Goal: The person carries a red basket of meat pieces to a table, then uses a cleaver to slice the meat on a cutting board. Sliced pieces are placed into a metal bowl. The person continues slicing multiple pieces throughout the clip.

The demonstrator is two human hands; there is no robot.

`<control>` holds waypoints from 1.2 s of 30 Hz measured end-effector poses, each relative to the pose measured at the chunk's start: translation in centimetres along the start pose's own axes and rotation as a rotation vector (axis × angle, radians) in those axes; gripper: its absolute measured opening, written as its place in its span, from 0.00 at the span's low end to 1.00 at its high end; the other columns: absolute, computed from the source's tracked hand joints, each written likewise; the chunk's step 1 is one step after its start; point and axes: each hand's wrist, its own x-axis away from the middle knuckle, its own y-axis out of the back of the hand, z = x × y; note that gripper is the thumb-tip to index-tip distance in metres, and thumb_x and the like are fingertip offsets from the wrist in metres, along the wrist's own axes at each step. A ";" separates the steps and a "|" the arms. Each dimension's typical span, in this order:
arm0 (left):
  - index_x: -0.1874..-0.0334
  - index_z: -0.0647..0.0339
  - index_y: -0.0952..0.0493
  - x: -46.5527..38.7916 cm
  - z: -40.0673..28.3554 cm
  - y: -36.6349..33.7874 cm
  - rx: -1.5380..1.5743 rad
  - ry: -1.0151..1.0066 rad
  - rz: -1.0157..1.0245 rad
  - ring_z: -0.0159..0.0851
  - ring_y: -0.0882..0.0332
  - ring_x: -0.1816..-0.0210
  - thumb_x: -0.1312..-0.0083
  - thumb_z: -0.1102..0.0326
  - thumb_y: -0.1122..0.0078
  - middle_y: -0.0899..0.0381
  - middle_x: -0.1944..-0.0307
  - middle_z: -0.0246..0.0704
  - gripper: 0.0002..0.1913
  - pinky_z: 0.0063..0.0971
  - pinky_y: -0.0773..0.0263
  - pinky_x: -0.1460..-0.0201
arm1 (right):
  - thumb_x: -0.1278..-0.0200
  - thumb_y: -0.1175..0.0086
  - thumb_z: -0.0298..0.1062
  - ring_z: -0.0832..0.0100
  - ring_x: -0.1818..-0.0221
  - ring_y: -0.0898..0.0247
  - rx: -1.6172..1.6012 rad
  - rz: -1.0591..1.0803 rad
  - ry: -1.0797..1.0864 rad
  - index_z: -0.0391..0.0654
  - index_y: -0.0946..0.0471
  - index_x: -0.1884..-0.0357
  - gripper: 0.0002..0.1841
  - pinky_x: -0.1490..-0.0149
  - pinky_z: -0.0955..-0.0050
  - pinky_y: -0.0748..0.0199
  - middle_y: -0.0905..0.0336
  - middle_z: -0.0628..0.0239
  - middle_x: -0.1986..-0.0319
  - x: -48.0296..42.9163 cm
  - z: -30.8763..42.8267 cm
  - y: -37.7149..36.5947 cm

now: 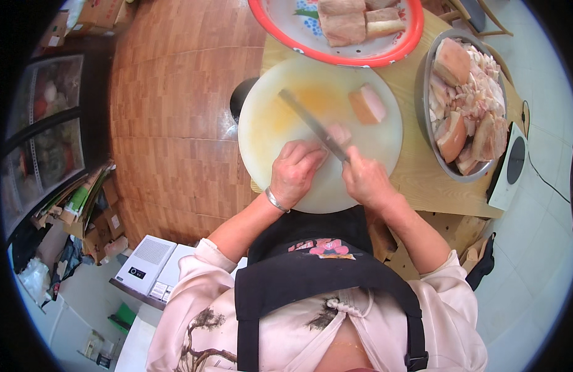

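Note:
On a round white cutting board (267, 153), my right hand (367, 179) grips a kitchen knife (309, 121) by its handle, the blade pointing up and to the left. My left hand (293, 172), with a bracelet at the wrist, lies just left of the blade with its fingers curled over a piece of meat, mostly hidden beneath them. Cut pink meat (340, 134) lies against the blade's right side, a little blurred. A block of pork with skin (367, 104) rests apart at the board's upper right.
A red-rimmed enamel basin (388, 60) holding pork slabs stands beyond the board. At the right is a metal bowl (423, 107) heaped with sliced meat and larger chunks, beside a white hotplate (509, 174). The wooden table (435, 186) ends near my right forearm.

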 end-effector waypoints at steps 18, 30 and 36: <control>0.59 0.62 0.15 0.2 0.3 0.3 0.024 -0.011 0.019 0.47 0.20 0.54 0.46 0.80 0.30 0.16 0.57 0.35 0.12 0.36 0.22 0.51 | 0.34 0.48 0.24 0.39 0.68 0.20 -0.013 -0.061 0.077 0.38 0.33 0.56 0.08 0.64 0.44 0.24 0.19 0.45 0.70 -1.7 0.6 -0.9; 0.58 0.62 0.14 0.0 0.6 0.7 0.030 -0.008 0.019 0.47 0.19 0.53 0.45 0.79 0.31 0.15 0.55 0.36 0.12 0.37 0.21 0.51 | 0.37 0.48 0.23 0.40 0.68 0.20 0.209 0.220 -0.008 0.37 0.33 0.56 0.10 0.65 0.46 0.23 0.19 0.44 0.69 3.3 1.7 3.4; 0.59 0.62 0.14 0.2 0.6 0.6 0.010 -0.040 0.037 0.45 0.20 0.54 0.45 0.79 0.32 0.15 0.55 0.34 0.12 0.36 0.22 0.52 | 0.35 0.48 0.24 0.39 0.68 0.20 -0.047 -0.101 0.099 0.37 0.33 0.55 0.09 0.65 0.45 0.23 0.19 0.44 0.69 -2.2 1.3 -0.6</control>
